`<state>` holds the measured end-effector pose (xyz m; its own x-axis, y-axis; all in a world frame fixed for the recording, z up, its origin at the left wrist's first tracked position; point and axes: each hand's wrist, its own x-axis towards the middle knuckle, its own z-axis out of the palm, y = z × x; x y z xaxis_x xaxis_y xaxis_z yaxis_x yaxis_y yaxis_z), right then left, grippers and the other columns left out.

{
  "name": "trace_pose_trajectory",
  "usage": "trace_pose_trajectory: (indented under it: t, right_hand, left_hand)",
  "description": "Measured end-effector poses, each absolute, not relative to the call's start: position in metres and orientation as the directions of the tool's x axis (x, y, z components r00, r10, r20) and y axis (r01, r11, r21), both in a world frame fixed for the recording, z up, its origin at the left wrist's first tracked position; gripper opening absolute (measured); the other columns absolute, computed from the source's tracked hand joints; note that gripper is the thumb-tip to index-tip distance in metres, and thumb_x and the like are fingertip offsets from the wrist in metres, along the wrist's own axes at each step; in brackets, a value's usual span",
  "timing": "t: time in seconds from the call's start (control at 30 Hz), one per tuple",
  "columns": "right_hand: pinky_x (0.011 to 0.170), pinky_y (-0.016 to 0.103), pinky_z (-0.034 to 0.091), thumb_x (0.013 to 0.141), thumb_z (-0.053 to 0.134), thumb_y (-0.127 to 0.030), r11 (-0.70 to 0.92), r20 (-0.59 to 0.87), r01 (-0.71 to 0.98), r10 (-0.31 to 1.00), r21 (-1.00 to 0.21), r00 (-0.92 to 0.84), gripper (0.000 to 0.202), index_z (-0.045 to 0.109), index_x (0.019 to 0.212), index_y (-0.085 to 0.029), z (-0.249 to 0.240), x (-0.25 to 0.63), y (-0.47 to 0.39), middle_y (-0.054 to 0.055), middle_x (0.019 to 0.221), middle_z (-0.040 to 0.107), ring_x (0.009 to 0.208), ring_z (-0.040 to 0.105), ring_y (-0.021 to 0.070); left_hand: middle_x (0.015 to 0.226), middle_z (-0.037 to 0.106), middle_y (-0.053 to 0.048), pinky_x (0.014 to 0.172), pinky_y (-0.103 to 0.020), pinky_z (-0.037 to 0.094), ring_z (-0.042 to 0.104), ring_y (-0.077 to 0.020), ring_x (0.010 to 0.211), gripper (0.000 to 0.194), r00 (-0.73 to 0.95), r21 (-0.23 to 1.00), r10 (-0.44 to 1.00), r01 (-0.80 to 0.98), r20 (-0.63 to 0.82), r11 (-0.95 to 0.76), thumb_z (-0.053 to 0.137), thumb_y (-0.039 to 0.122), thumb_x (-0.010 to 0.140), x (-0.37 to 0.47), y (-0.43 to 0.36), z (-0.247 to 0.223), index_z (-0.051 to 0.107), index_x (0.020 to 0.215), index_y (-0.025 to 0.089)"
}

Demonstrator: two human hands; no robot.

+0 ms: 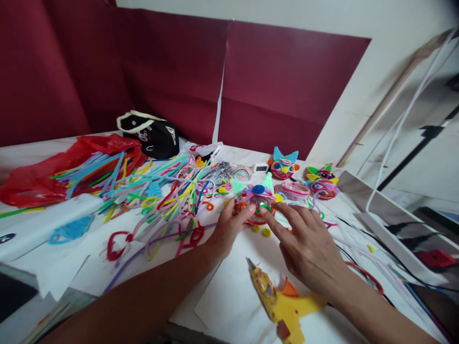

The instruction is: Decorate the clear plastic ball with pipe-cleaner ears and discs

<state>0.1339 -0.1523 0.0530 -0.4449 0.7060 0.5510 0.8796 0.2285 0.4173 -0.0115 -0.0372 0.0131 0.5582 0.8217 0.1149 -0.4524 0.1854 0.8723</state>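
A craft face [256, 193] on a clear round body, with pale green pipe-cleaner ears, purple trim and a dark blue disc, stands on the table in front of me. My left hand [229, 224] grips its left side, thumb against the front. From the right, my right hand [304, 239] reaches in with fingers stretched out, the index fingertip at a small green ring [264, 209] on the front. The right thumb is hidden. Below my right hand lies a yellow glue gun [276, 301], its nozzle towards the craft face. Small yellow discs [266, 232] lie just beneath the craft.
Loose pipe cleaners [172, 186] spread over the left, some in a red plastic bag [32, 179]. Behind are a black pouch [158, 141] and a small white display [260, 167]. Similar craft faces [283, 165] stand back right. A power strip [401, 248] and cables line the right.
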Motion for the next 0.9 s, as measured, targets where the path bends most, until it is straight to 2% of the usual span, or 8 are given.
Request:
trace_pose_trajectory:
  t: [0.9]
  right_hand:
    - [0.078,0.047,0.041,0.084,0.054,-0.005,0.202,0.509,0.851,0.726,0.484,-0.462,0.054,0.052,0.137,-0.014,0.054,0.1355,-0.1486,0.019,0.135,0.055,0.103,0.051,0.035]
  left_hand:
    - [0.115,0.071,-0.011,0.086,-0.041,0.056,0.068,-0.0279,0.102,0.043,0.558,0.859,0.825,-0.465,0.095,0.216,0.076,0.036,0.075,-0.0114,-0.0393,0.0139,0.062,0.112,0.018]
